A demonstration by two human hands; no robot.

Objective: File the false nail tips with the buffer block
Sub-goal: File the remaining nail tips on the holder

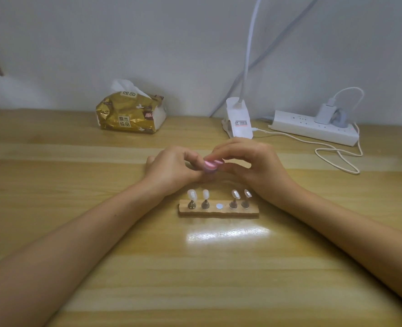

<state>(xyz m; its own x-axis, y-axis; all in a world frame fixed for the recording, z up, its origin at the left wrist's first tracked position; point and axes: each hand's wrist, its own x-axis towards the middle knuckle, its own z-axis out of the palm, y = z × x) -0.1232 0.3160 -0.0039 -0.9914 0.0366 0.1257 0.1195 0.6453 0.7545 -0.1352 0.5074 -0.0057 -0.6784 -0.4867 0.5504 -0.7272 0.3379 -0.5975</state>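
My two hands meet above the table, just behind the wooden stand. My right hand grips the pink buffer block between thumb and fingers. My left hand has its fingers curled and pinched against the block's left end, on a nail tip that they hide almost entirely. The stand holds several clear false nail tips on metal pegs, two at the left and two at the right. Its middle slot shows only a bare round disc.
A gold tissue pack lies at the back left of the wooden table. A white clip lamp base sits at the back centre, with a white power strip and a looped cable at the back right.
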